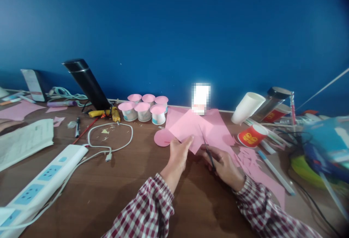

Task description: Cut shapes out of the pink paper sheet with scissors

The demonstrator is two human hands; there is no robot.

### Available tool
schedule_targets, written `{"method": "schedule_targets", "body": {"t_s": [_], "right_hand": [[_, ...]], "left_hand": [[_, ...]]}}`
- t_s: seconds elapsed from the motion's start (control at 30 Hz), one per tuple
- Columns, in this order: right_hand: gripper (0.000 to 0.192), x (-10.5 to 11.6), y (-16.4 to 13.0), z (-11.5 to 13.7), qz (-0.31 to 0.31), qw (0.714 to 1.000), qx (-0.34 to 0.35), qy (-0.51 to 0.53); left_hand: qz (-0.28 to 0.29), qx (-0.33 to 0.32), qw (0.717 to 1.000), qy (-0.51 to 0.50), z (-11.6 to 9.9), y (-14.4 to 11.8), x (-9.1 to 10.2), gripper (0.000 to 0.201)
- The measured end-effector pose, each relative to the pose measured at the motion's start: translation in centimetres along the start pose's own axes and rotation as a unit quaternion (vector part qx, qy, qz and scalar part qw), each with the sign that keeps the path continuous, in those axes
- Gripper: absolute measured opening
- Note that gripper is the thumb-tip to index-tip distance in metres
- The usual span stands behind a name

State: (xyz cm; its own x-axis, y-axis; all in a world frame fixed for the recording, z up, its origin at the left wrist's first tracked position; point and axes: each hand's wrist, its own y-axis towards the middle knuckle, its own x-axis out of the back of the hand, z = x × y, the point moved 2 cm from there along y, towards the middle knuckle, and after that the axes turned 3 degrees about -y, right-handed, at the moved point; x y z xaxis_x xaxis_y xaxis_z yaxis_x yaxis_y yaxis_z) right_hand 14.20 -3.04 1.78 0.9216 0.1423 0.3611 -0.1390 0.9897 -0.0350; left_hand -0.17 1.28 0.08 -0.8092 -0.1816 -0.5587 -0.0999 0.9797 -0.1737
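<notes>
Six pink-topped cups (pixel 144 109) beyond pink paper (pixel 191 127)

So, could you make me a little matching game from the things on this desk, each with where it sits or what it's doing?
Things:
1. scissors
2. power strip
3. red cup
4. pink-topped cups

Places:
A. lying on its side, right of the pink paper
B. clustered by the wall
C. in the right hand
D. near left edge

Pairs: 1-C, 2-D, 3-A, 4-B
</notes>
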Motion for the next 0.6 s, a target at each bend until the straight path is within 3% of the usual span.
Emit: {"method": "schedule_targets", "body": {"t_s": [0.6], "right_hand": [[0.048,-0.21,0.05,0.25,0.000,1.000,-0.007,0.015]], "left_hand": [[0.001,-0.007,1.000,0.013,-0.07,0.09,0.02,0.038]]}}
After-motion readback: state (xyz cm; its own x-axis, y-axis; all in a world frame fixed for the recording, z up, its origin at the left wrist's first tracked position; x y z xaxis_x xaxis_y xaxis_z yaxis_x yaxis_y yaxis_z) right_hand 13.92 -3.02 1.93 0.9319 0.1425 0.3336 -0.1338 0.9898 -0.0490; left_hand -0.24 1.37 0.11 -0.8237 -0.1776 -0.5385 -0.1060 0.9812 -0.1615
